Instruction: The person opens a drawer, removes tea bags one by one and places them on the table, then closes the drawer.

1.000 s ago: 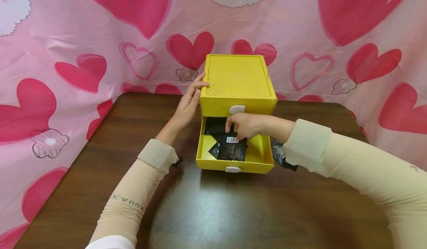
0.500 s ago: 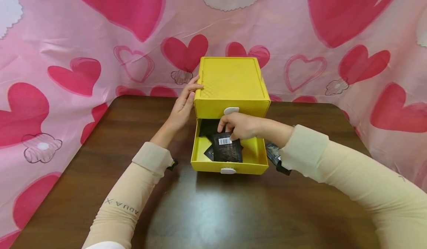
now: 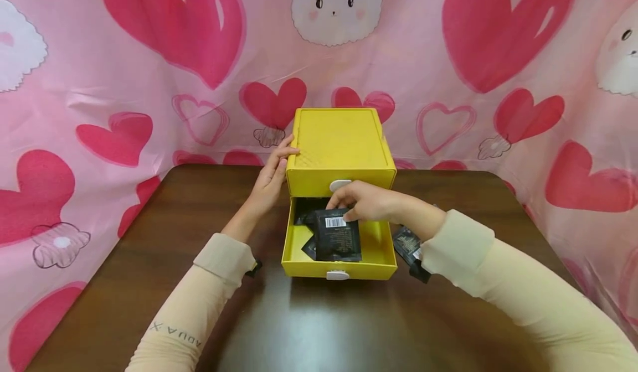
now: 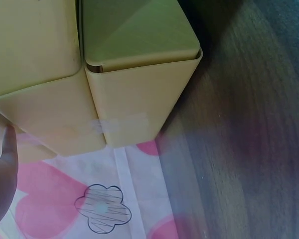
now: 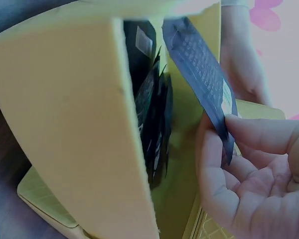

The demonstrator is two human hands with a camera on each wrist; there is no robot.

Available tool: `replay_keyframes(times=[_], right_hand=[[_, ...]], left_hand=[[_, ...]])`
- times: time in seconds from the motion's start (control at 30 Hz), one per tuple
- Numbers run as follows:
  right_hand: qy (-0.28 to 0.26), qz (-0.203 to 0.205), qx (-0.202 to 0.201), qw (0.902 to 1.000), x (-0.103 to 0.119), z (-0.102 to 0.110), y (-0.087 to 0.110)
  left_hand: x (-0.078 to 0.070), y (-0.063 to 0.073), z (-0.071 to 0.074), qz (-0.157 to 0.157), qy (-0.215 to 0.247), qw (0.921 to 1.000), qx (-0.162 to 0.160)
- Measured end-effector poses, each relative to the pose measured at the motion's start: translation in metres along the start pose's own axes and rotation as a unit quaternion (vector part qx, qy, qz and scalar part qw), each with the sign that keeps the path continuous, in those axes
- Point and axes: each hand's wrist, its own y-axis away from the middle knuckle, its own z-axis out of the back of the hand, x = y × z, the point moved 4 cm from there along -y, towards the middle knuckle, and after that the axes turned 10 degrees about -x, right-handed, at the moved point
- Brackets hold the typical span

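Observation:
My right hand (image 3: 369, 201) pinches a flat black sachet (image 3: 339, 247) with a white barcode label by its upper edge. In the right wrist view the sachet (image 5: 197, 67) stands on edge between thumb and fingers, above the pulled-out lower drawer (image 3: 376, 244). More black sachets (image 5: 154, 109) lie inside that drawer. My left hand (image 3: 269, 178) rests against the left side of the yellow two-drawer box (image 3: 341, 139), its fingers extended at the top edge. Part of the left hand (image 4: 2, 174) shows at the edge of the left wrist view.
Several black sachets (image 3: 407, 246) lie on the brown table (image 3: 319, 327) right of the box, partly behind the right sleeve (image 3: 463, 247). The upper drawer, with its white handle (image 3: 340, 185), is pushed in. A pink heart-patterned cloth (image 3: 199, 40) hangs behind.
My right hand has drawn the sachet up a little from the others in the drawer. The left hand stays against the box. The head view has tilted upward.

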Motion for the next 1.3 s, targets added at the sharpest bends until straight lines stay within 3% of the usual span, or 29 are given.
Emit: replay_keyframes(times=[0.1,0.37,0.47,0.7,1.03,1.3], right_hand=[[-0.032,-0.011,0.0,0.9994,-0.002,-0.001,0.004],[-0.066,0.002,-0.017,0.9977,-0.005,0.008,0.009],[-0.074,0.001,-0.024,0.997,-0.005,0.016,0.012],[-0.095,0.006,-0.042,0.9946,-0.01,0.039,0.025],[-0.113,-0.011,-0.078,0.9904,-0.031,0.072,0.052],[-0.173,-0.021,-0.116,0.9779,-0.053,0.095,0.071]], left_hand=[[0.009,0.003,0.002,-0.003,-0.002,1.0,-0.002],[0.009,0.001,0.004,-0.018,-0.003,0.9998,-0.004],[0.005,-0.002,0.004,-0.014,-0.003,0.9999,-0.009],[-0.019,-0.006,-0.004,-0.009,-0.002,0.9999,-0.007],[-0.019,-0.008,-0.006,-0.006,-0.002,1.0,-0.007],[-0.021,-0.009,-0.004,-0.003,-0.016,0.9998,-0.01]])
